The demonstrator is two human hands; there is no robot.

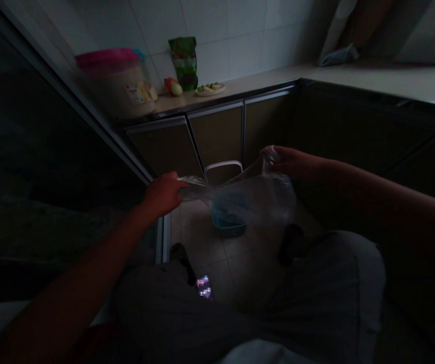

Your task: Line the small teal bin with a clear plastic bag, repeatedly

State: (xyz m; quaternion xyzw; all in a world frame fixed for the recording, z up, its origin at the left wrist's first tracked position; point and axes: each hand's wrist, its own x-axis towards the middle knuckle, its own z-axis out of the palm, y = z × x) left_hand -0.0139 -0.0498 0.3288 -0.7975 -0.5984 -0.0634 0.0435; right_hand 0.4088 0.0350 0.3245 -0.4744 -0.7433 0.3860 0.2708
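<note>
A clear plastic bag (274, 199) is stretched between my two hands in the dim light. My left hand (165, 193) pinches one end of it, to the left. On the other side my right hand (287, 161) grips the bag near its upper edge, and the loose part hangs below. Through and under the film shows a teal plastic basin (229, 222), standing on the tiled floor between my feet. A pale curved handle (223, 164) rises behind the bag; what it belongs to is partly hidden.
Along the wall, the counter (266, 81) bears a large tub with a pink lid (114, 76), a green pouch (185, 63), onions or similar vegetables (174, 87) and a plate of cut food (210, 89). A lit phone-like screen (204, 287) is near my left foot. Cabinets (217, 134) close in ahead.
</note>
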